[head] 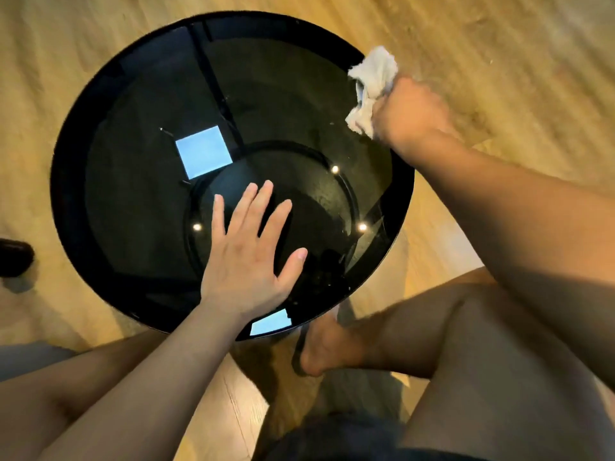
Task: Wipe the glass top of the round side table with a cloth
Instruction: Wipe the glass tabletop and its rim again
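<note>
**Head view: cloth at table rim, 2 o'clock; left hand flat on glass**

Head view, looking straight down.

- The round side table [68, 207] has a black rim. Its glass top [133, 201] is dark and reflective and fills the middle of the frame.
- The left hand [248, 257] lies palm-down on the glass between centre and 6 o'clock. Its fingers are straight and spread apart, pointing toward 12–1 o'clock, with the thumb out toward 3 o'clock.
- The right hand [409, 111] is at the rim, about 2 o'clock, and is blurred. It is bunched into a fist round the cloth [372, 81].
- The cloth is white and crumpled. It sticks out of the fist toward 11 o'clock, over the edge of the glass. Whether it touches the glass cannot be told because of the blur.
- The two hands are well apart.
- The glass shows a pale blue square reflection [203, 156] near 10 o'clock of centre. A second one is at the rim at 6 o'clock, and there are three small light spots.
- The table stands on a wooden floor [499, 44].
- A bare foot [329, 347] is on the floor just past the rim at 5 o'clock.
- A dark object [15, 257] sits at the frame edge, 9 o'clock. It cannot be identified.
</note>
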`<state>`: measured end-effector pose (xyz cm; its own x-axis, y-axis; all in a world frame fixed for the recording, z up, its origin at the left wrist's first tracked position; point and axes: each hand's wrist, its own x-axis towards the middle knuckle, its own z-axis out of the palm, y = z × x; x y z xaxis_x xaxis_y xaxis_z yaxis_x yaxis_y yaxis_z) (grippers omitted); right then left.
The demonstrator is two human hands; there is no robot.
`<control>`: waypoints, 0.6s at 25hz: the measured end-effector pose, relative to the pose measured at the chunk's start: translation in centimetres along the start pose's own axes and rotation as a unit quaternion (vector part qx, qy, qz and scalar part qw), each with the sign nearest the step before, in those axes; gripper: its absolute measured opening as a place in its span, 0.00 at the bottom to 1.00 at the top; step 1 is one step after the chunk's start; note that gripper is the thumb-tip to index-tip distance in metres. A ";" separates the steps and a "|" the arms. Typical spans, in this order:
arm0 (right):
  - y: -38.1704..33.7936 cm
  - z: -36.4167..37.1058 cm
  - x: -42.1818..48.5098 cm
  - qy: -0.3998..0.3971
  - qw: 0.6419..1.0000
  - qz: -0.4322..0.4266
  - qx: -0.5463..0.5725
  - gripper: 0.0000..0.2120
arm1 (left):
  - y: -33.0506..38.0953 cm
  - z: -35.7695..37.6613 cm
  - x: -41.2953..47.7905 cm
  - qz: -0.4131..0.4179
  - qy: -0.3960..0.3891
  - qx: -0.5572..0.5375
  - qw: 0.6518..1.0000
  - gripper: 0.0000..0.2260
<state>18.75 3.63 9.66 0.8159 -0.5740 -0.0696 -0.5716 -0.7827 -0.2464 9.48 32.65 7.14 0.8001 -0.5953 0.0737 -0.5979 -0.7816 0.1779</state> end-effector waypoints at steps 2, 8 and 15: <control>-1.2 -0.1 2.5 -0.015 1.000 -0.025 -0.004 0.18 | 0.0 0.0 0.3 0.000 -0.002 -0.007 1.000 0.28; -0.5 -1.6 1.1 -0.092 0.988 0.056 0.111 0.12 | 0.2 -0.4 0.4 -0.001 -0.011 0.005 1.000 0.27; 1.8 -0.7 -12.6 -0.085 0.953 0.218 0.195 0.19 | -0.1 0.2 0.5 -0.006 0.009 0.024 1.000 0.28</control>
<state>7.34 9.31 10.74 0.5294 -0.7507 -0.3952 -0.8110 -0.3111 -0.4954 9.93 32.35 6.93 0.8079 -0.5826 0.0893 -0.5893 -0.7970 0.1324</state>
